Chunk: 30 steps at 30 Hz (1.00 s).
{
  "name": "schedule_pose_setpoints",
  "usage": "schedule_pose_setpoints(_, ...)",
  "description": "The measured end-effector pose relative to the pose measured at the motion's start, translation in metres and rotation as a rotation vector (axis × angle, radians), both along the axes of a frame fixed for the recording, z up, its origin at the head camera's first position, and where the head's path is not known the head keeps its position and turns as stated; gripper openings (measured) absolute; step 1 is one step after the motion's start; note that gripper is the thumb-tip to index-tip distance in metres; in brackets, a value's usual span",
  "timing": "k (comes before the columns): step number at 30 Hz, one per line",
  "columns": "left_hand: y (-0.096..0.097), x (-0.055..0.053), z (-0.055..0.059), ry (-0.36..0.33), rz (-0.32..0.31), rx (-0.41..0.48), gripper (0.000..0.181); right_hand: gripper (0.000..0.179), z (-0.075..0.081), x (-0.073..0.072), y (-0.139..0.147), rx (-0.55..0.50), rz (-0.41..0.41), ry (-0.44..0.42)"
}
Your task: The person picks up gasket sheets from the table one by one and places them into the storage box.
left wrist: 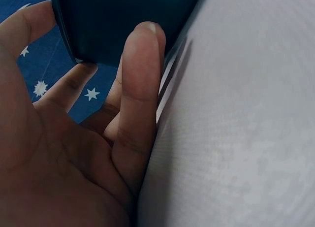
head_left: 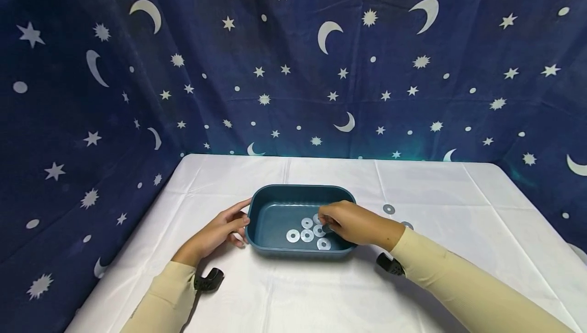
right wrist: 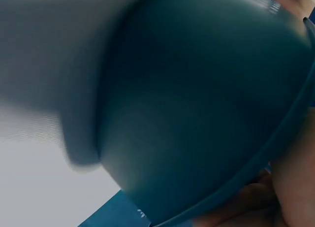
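A dark teal plastic tub (head_left: 270, 226) stands on the white-covered table. Several flat metal washers (head_left: 307, 234) lie on its floor, toward the right half. My left hand (head_left: 219, 232) holds the tub's left end, thumb at the rim and the other fingers bent around the outside. In the left wrist view those fingers (left wrist: 142, 89) are close to the tablecloth. Reaching over the right rim, my right hand (head_left: 350, 222) has its fingers curled at a washer (head_left: 317, 218) that they partly hide. The right wrist view shows mostly the tub's outer wall (right wrist: 197, 99), blurred.
On the cloth right of the tub lie a loose washer (head_left: 389, 209) and another (head_left: 407, 225) partly behind the right forearm. A blue curtain (head_left: 293, 68) with moons and stars hangs behind the table (head_left: 449, 205) and along its left side.
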<state>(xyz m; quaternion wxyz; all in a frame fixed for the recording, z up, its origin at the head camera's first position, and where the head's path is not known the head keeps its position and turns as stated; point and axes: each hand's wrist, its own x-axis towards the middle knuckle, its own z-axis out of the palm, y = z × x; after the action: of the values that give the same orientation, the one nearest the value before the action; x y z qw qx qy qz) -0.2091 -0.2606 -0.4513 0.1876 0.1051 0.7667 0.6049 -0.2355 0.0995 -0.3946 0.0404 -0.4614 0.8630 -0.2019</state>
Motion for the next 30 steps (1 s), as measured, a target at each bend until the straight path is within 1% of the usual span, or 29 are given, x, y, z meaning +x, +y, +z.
schedule_pose_setpoints(3, 0.001, -0.002, 0.001, 0.005, -0.007, -0.003, 0.066, 0.017, 0.000, -0.003, -0.005, 0.010, 0.009, 0.001)
schedule_pose_setpoints(6, 0.002, -0.003, 0.001, 0.007, -0.015, -0.001, 0.066, 0.017, 0.003, -0.006, -0.010, 0.030, 0.011, -0.010)
schedule_pose_setpoints(15, 0.001, -0.003, 0.003, 0.003, -0.019, 0.017, 0.066, 0.016, 0.028, -0.014, -0.023, 0.070, 0.005, -0.038)
schedule_pose_setpoints(19, 0.001, -0.002, 0.002, 0.003, -0.022, 0.044, 0.066, 0.016, 0.036, -0.018, -0.031, 0.080, -0.008, -0.086)
schedule_pose_setpoints(24, 0.000, -0.002, 0.000, 0.014, -0.024, 0.059, 0.066, 0.016, 0.037, -0.026, -0.043, 0.078, -0.026, -0.155)
schedule_pose_setpoints(30, 0.000, -0.001, -0.001, -0.002, -0.016, 0.033, 0.066, 0.016, 0.032, -0.033, -0.054, 0.102, -0.029, -0.174)
